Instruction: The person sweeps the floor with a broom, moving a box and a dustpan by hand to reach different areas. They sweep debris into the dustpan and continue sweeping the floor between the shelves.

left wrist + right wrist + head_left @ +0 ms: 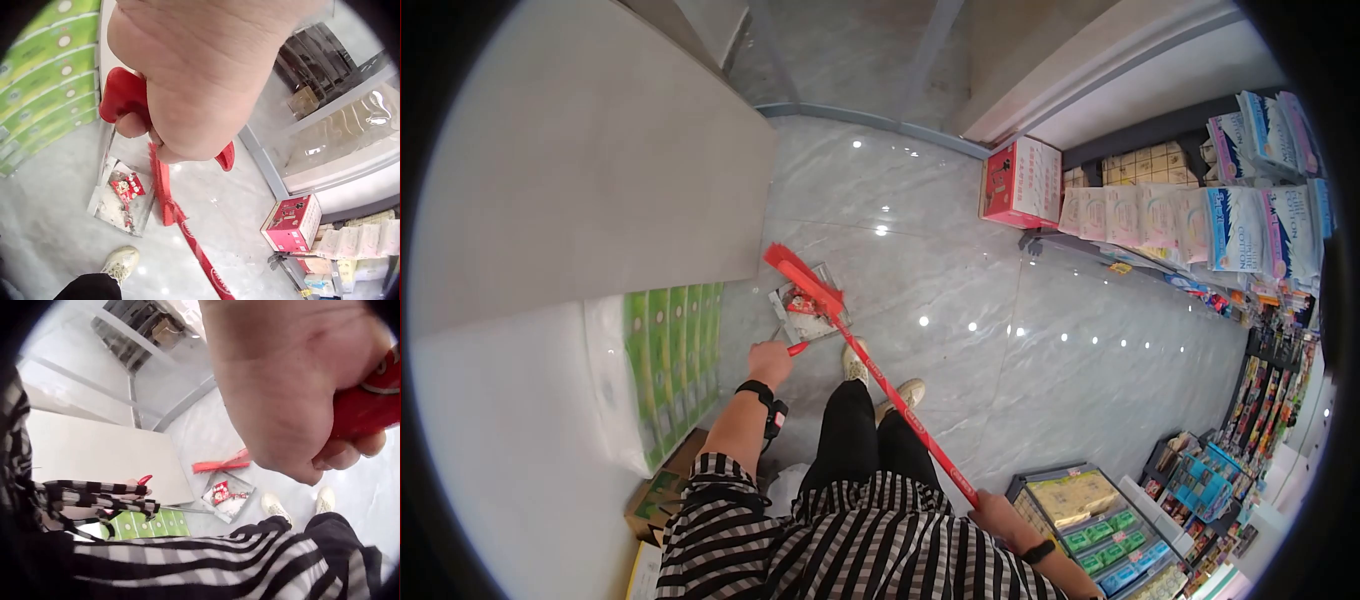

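Observation:
My left hand (771, 364) is curled round the red handle (125, 95) of a dustpan (808, 322). In the left wrist view the metal dustpan (106, 203) lies on the floor, holding pale dust and a red snack wrapper (128, 189). My right hand (1001, 520) grips the upper end of a red broom (890, 392), whose stick slants down to the left. The red broom head (805, 277) overlaps the dustpan's far side in the head view. From the right wrist, the right fingers (340, 455) wrap round the red stick, with the bristles beside the dustpan.
A large pale panel (600, 170) and green-printed packs (675, 350) stand at the left. A red and white carton (1025, 183) sits by the shelves of packaged cotton goods (1140, 215) at right. A low display rack (1090, 510) stands near my right hand. Both shoes (855, 362) are just behind the dustpan.

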{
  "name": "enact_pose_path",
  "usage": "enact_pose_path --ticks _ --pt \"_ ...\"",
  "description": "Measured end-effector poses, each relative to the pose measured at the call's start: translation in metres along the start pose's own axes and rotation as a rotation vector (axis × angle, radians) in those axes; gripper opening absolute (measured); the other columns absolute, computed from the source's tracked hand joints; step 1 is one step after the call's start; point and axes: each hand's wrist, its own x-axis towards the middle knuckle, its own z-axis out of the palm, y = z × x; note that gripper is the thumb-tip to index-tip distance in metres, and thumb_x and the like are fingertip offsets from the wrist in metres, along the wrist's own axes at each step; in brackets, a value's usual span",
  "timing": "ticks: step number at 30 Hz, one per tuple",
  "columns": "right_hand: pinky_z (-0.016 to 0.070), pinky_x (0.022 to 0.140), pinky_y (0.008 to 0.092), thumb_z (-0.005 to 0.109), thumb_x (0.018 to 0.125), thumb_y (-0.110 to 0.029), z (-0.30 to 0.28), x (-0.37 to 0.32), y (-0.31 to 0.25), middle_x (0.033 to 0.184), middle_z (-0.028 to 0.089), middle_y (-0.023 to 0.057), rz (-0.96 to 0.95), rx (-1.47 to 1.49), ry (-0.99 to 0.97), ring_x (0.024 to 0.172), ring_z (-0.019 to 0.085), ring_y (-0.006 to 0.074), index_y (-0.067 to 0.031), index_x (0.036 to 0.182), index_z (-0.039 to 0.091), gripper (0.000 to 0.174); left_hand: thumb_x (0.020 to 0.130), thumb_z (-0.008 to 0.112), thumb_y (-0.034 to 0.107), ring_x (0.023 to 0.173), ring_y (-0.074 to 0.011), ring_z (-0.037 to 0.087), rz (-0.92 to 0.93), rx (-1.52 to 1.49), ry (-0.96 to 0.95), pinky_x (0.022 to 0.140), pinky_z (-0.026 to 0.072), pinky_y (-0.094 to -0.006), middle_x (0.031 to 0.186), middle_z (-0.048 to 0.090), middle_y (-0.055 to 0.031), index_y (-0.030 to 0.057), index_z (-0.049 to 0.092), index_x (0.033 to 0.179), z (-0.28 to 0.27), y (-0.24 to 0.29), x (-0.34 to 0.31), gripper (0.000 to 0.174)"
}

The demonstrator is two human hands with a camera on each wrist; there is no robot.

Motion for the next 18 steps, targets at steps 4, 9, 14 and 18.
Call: enact_pose_path --ticks 4,9,14,18 --pt "0.0478 0.064 0.0497 0.057 0.075 -0.017 -0.010 -0.034 -0.003 0.068 0.058 0.0261 -0.015 0.056 0.043 0.068 0.059 0.0425 0.0005 0.088 0.045 0.024 0.077 0.049 0.016 0.081 -0.0256 0.064 0.023 0.006 -0.012 0.074 0.0440 -0.0372 0.081 0.066 -0.0116 0.0084 0.067 0.079 0.007 -0.008 -0.013 0.019" --pt "0.0472 0.058 0.0505 0.057 0.075 -0.013 -0.032 -0.007 -0.012 0.067 0.058 0.0247 0.117 -0.106 0.272 0.065 0.058 0.0430 -0.0005 0.086 0.044 0.020 0.078 0.048 0.016 0.080 -0.0257 0.064 -0.029 -0.050 -0.037 0.075 0.0440 -0.0376 0.081 0.066 -0.0114 0.0082 0.067 0.081 0.016 -0.025 -0.040 0.020" --pt "0.0485 0.062 0.0493 0.054 0.076 -0.011 -0.031 0.054 -0.012 0.070 0.059 0.0252 0.147 -0.152 0.263 0.067 0.059 0.0421 0.0019 0.088 0.045 0.020 0.078 0.048 0.016 0.079 -0.0262 0.064 -0.060 -0.073 0.014 0.075 0.0441 -0.0387 0.081 0.066 -0.0111 0.0082 0.066 0.082 0.034 -0.043 -0.043 0.020" --pt "0.0481 0.067 0.0496 0.055 0.075 -0.013 -0.012 0.059 -0.021 0.073 0.060 0.0263 0.078 -0.141 0.120 0.072 0.059 0.0428 0.0031 0.091 0.046 0.024 0.078 0.048 0.017 0.079 -0.0261 0.064 -0.070 -0.055 -0.025 0.075 0.0445 -0.0394 0.081 0.066 -0.0112 0.0088 0.066 0.081 0.036 -0.046 -0.035 0.019"
